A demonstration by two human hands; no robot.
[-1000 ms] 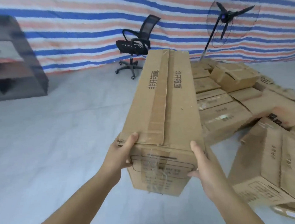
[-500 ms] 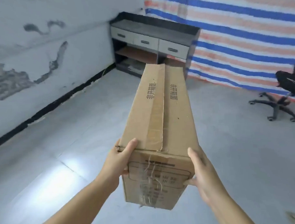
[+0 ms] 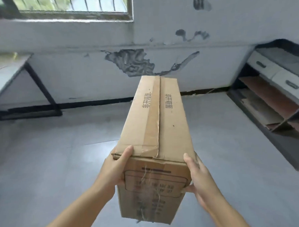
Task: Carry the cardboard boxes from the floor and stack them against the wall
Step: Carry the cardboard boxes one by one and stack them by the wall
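Peeling grey wall (image 3: 92, 73) ahead, bare floor (image 3: 53, 160) at its foot. We held one long cardboard box (image 3: 156, 130) lengthwise, off the floor, far end toward the wall. Left hand (image 3: 113, 168) gripped the near left corner, thumb on top; right hand (image 3: 197, 176) clasped the near right edge. We judged it stiff, end-heavy held this way; better gripped nearer mid-length. Tape seam worn.
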